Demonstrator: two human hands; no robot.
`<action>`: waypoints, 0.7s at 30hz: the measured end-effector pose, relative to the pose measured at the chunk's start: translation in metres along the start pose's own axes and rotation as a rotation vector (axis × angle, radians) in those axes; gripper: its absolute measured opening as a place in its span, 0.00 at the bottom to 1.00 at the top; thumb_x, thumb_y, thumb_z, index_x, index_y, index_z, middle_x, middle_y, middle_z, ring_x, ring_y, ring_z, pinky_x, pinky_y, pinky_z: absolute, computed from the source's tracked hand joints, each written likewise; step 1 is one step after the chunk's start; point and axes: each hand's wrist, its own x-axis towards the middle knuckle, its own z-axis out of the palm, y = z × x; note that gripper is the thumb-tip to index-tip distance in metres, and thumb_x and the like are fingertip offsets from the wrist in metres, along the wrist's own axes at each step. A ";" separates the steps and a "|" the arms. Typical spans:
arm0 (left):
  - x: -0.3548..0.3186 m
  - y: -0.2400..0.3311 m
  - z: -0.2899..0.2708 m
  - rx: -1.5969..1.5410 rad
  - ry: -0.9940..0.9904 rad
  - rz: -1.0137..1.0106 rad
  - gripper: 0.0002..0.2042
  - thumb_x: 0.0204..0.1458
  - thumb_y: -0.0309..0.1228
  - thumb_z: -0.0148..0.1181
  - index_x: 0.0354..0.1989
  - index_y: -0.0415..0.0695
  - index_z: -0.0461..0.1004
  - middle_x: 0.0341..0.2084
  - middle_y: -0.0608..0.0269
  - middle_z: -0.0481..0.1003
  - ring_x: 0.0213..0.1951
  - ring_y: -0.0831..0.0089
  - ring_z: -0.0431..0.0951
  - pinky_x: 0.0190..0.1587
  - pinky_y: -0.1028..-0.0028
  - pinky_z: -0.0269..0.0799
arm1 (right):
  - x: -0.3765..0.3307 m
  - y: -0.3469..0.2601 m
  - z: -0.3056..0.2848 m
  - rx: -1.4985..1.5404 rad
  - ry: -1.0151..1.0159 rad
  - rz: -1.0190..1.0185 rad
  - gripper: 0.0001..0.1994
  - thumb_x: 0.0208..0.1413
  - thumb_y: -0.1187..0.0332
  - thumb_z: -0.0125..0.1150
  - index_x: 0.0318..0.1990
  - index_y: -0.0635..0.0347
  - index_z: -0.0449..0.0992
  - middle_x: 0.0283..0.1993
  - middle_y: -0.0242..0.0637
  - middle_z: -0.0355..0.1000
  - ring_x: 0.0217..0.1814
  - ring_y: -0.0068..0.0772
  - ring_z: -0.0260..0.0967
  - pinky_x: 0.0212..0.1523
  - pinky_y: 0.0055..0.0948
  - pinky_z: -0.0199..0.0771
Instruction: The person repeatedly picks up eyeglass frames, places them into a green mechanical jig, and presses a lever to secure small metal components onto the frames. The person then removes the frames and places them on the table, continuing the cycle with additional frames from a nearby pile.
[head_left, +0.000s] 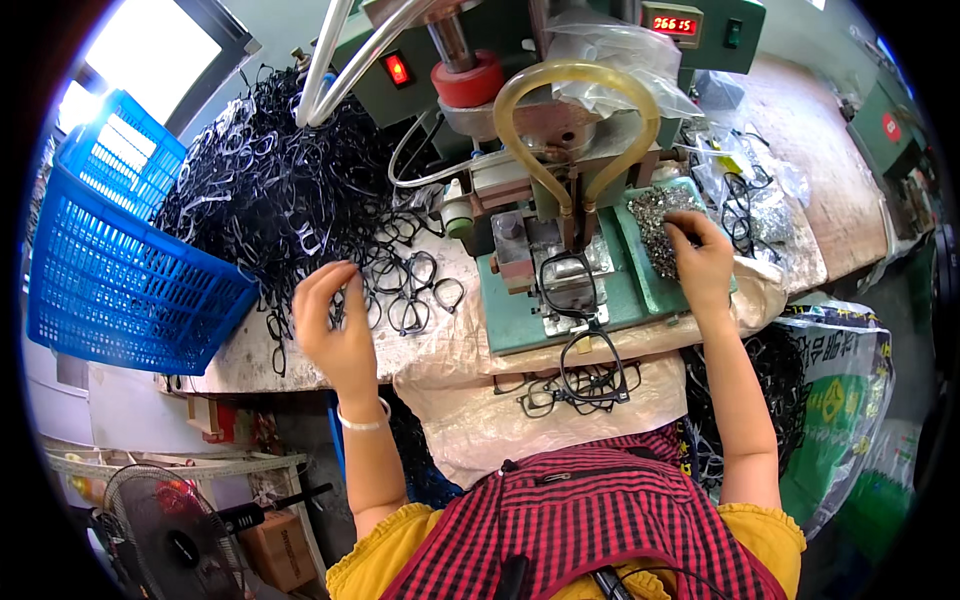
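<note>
Nearest your body, at the bench's front edge, a few finished black eyeglass frames [580, 385] lie in a loose heap on the pale woven sacking [450, 350] that covers the bench top and hangs toward your checked apron [590, 520]. Just above them your left hand [335, 320] is raised over the sacking, its fingers [325, 280] curled and pinched around a thin black frame front taken from the edge of the big pile; a bangle [362, 420] sits on that wrist. Several loose frame fronts [410, 290] lie scattered just beside that hand. On the other side your right hand [700, 262] rests palm down on the green tray [640, 275], fingertips [680, 232] dipped into the heap of small silvery metal parts [655, 215]; you cannot tell whether it has pinched one. Between your hands, one black frame [568, 285] sits seated on the metal jig of the green press machine [520, 310], under its head with the yellow looped hose [575, 120]. Farther back on your left the great tangle of black frames [270, 170] spreads against a blue plastic basket [110, 260] tipped on its side. Farther right, clear plastic bags [745, 190] lie on the bare wooden bench
</note>
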 end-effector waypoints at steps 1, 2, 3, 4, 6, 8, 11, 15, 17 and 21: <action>0.002 -0.015 0.006 -0.001 -0.113 -0.049 0.06 0.48 0.16 0.65 0.33 0.39 0.80 0.38 0.58 0.79 0.42 0.61 0.78 0.47 0.69 0.73 | 0.001 -0.007 0.007 0.019 -0.003 -0.028 0.07 0.56 0.74 0.65 0.41 0.64 0.82 0.37 0.39 0.81 0.39 0.32 0.78 0.45 0.26 0.74; -0.002 -0.033 0.016 0.139 -0.204 -0.008 0.06 0.46 0.18 0.67 0.32 0.42 0.82 0.37 0.59 0.78 0.40 0.59 0.77 0.46 0.68 0.73 | 0.002 -0.011 0.011 0.033 0.000 -0.052 0.07 0.56 0.74 0.65 0.41 0.64 0.83 0.38 0.39 0.81 0.39 0.31 0.78 0.45 0.26 0.74; -0.011 -0.053 0.031 0.273 -0.297 0.035 0.06 0.43 0.21 0.68 0.31 0.44 0.83 0.35 0.59 0.77 0.38 0.57 0.76 0.45 0.66 0.73 | 0.004 -0.012 0.013 0.039 0.008 -0.074 0.07 0.56 0.74 0.65 0.41 0.64 0.83 0.38 0.39 0.81 0.39 0.31 0.77 0.45 0.26 0.74; -0.022 -0.071 0.043 0.380 -0.388 0.053 0.06 0.41 0.23 0.68 0.29 0.46 0.83 0.34 0.59 0.76 0.38 0.57 0.75 0.44 0.64 0.72 | 0.005 -0.006 0.017 0.071 0.016 -0.058 0.07 0.56 0.74 0.64 0.42 0.63 0.83 0.39 0.39 0.81 0.40 0.30 0.77 0.45 0.26 0.74; -0.055 -0.104 0.072 0.577 -0.513 0.050 0.05 0.36 0.25 0.68 0.24 0.48 0.84 0.31 0.59 0.74 0.37 0.56 0.74 0.41 0.62 0.72 | 0.002 -0.003 0.015 0.053 0.019 0.008 0.08 0.56 0.74 0.64 0.42 0.63 0.83 0.39 0.39 0.81 0.39 0.32 0.77 0.45 0.27 0.74; -0.066 -0.114 0.084 0.562 -0.487 -0.043 0.05 0.38 0.24 0.69 0.26 0.46 0.84 0.33 0.57 0.75 0.40 0.55 0.75 0.45 0.61 0.73 | -0.004 -0.006 0.007 -0.001 0.040 0.004 0.08 0.55 0.74 0.65 0.41 0.62 0.83 0.38 0.38 0.81 0.39 0.33 0.77 0.44 0.28 0.74; -0.071 -0.128 0.078 0.269 -0.358 -0.099 0.04 0.43 0.25 0.70 0.29 0.43 0.81 0.27 0.60 0.74 0.30 0.62 0.74 0.36 0.64 0.72 | -0.021 0.009 -0.018 -0.147 0.113 -0.086 0.08 0.54 0.75 0.66 0.41 0.61 0.84 0.38 0.38 0.80 0.40 0.32 0.76 0.45 0.27 0.73; -0.063 -0.114 0.045 -0.536 -0.210 -0.637 0.04 0.60 0.27 0.63 0.37 0.41 0.75 0.24 0.73 0.69 0.23 0.85 0.63 0.26 0.81 0.60 | -0.045 0.006 -0.043 -0.100 0.176 0.038 0.07 0.54 0.77 0.65 0.40 0.63 0.83 0.38 0.36 0.80 0.42 0.29 0.76 0.47 0.26 0.73; -0.053 -0.089 0.036 -0.738 -0.061 -0.659 0.03 0.63 0.28 0.59 0.39 0.42 0.73 0.26 0.71 0.70 0.23 0.83 0.65 0.27 0.82 0.60 | -0.048 -0.010 -0.035 -0.001 0.148 0.036 0.07 0.54 0.78 0.64 0.40 0.65 0.83 0.38 0.37 0.80 0.42 0.30 0.76 0.47 0.27 0.73; -0.032 -0.066 0.042 -0.958 -0.077 -0.567 0.04 0.65 0.25 0.53 0.44 0.41 0.71 0.33 0.63 0.74 0.31 0.73 0.76 0.37 0.75 0.72 | -0.027 -0.074 -0.003 0.133 -0.040 -0.216 0.06 0.53 0.79 0.63 0.38 0.65 0.82 0.37 0.37 0.79 0.41 0.31 0.76 0.47 0.28 0.73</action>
